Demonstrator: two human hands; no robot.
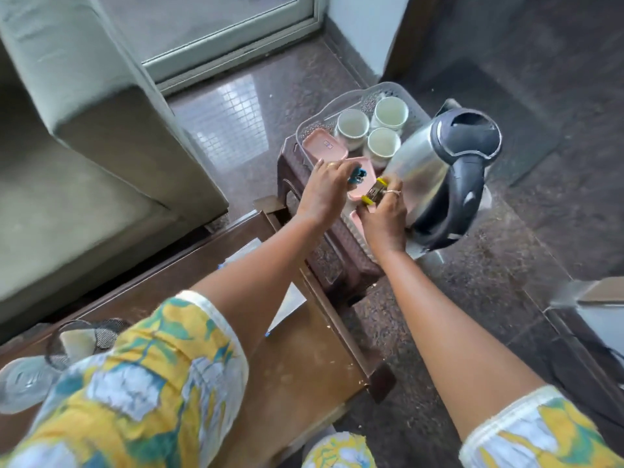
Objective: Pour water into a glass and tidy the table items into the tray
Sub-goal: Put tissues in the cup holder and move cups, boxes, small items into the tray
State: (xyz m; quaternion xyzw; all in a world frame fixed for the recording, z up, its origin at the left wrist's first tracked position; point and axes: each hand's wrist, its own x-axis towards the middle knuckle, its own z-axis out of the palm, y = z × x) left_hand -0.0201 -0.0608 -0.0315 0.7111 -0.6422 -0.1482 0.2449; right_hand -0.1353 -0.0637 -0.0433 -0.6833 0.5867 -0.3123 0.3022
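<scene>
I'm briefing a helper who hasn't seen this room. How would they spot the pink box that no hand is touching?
Find the steel kettle on the low brown stool; left of it sits a clear perforated tray holding three white cups. The pink lidded box lies at the tray's left edge beside the cups, fully visible, unlike the pink boxes under the hands.
</scene>
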